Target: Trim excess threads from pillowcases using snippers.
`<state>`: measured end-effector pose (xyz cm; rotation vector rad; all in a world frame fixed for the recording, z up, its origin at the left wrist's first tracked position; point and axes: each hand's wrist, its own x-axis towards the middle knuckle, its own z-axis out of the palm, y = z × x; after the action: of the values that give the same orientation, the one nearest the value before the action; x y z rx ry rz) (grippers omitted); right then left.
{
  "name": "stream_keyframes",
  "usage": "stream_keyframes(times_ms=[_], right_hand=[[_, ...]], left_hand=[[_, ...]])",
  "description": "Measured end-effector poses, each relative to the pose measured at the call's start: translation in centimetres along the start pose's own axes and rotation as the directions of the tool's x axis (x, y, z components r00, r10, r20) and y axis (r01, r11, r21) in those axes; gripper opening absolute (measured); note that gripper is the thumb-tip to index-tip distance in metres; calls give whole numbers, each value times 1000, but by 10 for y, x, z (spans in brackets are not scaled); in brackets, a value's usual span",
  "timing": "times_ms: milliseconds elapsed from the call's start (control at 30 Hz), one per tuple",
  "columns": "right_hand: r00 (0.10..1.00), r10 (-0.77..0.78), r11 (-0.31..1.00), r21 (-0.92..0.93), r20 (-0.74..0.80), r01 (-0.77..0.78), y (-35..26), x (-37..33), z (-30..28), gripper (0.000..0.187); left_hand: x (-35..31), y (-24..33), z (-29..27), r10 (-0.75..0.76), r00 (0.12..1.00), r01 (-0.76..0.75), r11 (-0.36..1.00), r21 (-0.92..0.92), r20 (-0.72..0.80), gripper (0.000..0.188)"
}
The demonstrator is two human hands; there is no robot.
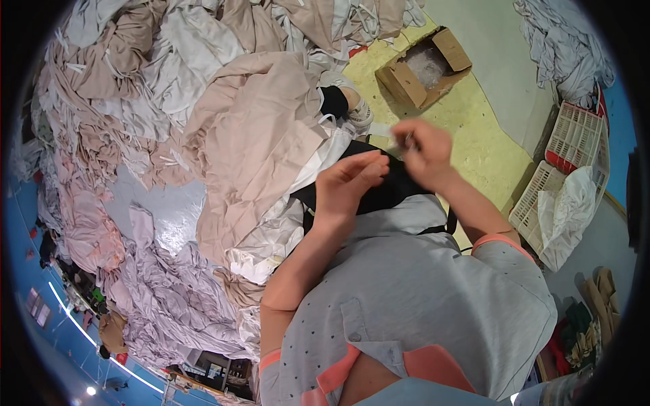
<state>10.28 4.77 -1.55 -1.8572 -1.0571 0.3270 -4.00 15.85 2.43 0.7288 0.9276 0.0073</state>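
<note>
Two hands are near each other, but not touching, over the person's black lap (pixel 398 189). The left hand (pixel 344 186) has its fingers bunched, with the thumb pressed to the tips; I cannot tell if anything thin is pinched there. The right hand (pixel 426 152) curls its fingers round a small dark thing (pixel 409 141), too blurry to name. The tan cloth (pixel 247 142) lies loose and wrinkled, just left of the lap. Messy heaps (pixel 176 298) lie past it, so a lot seems left. The box (pixel 397 84) on the yellow floor (pixel 487 162) has some clear stuff in it. The small job between the hands seems under way; how much is done, I cannot tell.
</note>
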Motion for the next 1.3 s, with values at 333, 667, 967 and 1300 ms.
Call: stream_keyframes(times_ms=[333,667,967,1300], right_hand=[[809,509,839,42,294,-543,101,23,53,30],[764,490,728,285,420,-624,88,34,71,25],[794,584,795,-78,-168,-601,211,37,-44,25],[477,632,432,234,610,-871,64,37,41,35]], left_hand=[[25,24,-75,782,599,-108,-132,985,171,43],[25,17,-77,798,567,-128,-157,979,202,35],[27,11,-80,801,561,-187,-124,975,209,28],[26,5,-84,814,538,-198,-131,971,219,29]])
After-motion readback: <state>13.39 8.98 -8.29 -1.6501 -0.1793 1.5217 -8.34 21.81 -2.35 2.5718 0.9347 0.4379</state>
